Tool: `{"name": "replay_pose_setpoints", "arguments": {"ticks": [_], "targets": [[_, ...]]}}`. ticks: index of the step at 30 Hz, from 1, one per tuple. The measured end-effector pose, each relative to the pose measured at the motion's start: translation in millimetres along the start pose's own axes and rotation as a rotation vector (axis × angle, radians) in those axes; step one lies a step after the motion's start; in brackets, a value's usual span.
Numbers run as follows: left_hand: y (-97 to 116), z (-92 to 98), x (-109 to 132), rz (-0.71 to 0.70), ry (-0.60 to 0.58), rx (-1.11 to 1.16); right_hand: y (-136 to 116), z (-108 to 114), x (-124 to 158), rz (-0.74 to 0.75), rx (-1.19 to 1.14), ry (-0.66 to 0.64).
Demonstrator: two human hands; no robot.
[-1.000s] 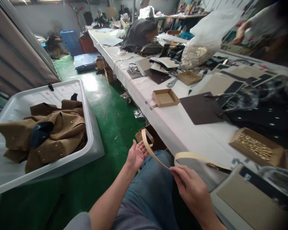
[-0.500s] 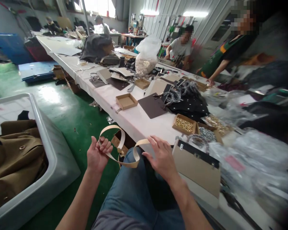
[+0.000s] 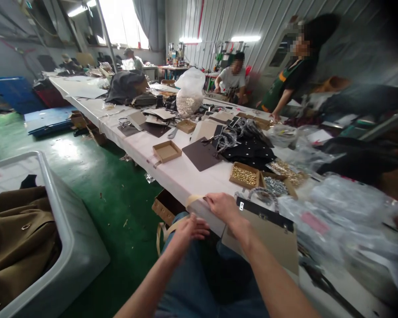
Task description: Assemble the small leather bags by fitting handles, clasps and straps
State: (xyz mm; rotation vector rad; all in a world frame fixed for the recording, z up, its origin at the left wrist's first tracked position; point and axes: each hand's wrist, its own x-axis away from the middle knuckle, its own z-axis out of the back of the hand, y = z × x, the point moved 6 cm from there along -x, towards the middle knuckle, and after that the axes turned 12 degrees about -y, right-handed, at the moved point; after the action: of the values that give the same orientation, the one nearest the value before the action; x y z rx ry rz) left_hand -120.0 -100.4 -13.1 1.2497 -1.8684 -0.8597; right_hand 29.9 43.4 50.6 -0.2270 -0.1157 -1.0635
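My right hand [image 3: 223, 207] is closed at the table's front edge, pinching the end of a narrow beige tape [image 3: 194, 201]. To its lower left, above my knee, is my left hand [image 3: 193, 227]. Its fingers reach out to the right, loosely apart. The tape runs behind this hand and drops in a loop beside my leg; where it passes the fingers is hidden. A tan panel with a black top band and metal clasps [image 3: 268, 234] lies under my right forearm.
A white-covered table [image 3: 142, 154] stretches away, bearing an empty cardboard tray [image 3: 167, 152], a dark panel [image 3: 202, 153], a box of gold rivets [image 3: 244, 176] and plastic bags [image 3: 345, 201]. At left stands a grey bin [image 3: 69, 229] of brown fabric. Co-workers are across the table.
My left hand has moved right, towards my right hand, and its fist has loosened. My right hand has closed on the tape's end. The view has tilted up slightly.
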Motion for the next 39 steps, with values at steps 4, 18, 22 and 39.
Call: {"name": "replay_pose_setpoints", "arguments": {"ticks": [4,18,22,39], "targets": [[-39.0,-33.2,-61.8,0.068,-0.165,0.505,10.1,-3.9,7.1,0.048,-0.065,0.014],[76.9,153.7,-35.0,-0.563,0.626,0.594,22.9,-10.9,4.5,0.092,-0.034,-0.034],[139.1,178.9,2.0,-0.799,0.668,0.472,21.5,-15.2,2.8,0.153,-0.039,-0.014],[128.6,59.7,1.2,-0.753,0.536,0.561,-184.2,25.4,2.9,0.376,-0.216,0.096]]}}
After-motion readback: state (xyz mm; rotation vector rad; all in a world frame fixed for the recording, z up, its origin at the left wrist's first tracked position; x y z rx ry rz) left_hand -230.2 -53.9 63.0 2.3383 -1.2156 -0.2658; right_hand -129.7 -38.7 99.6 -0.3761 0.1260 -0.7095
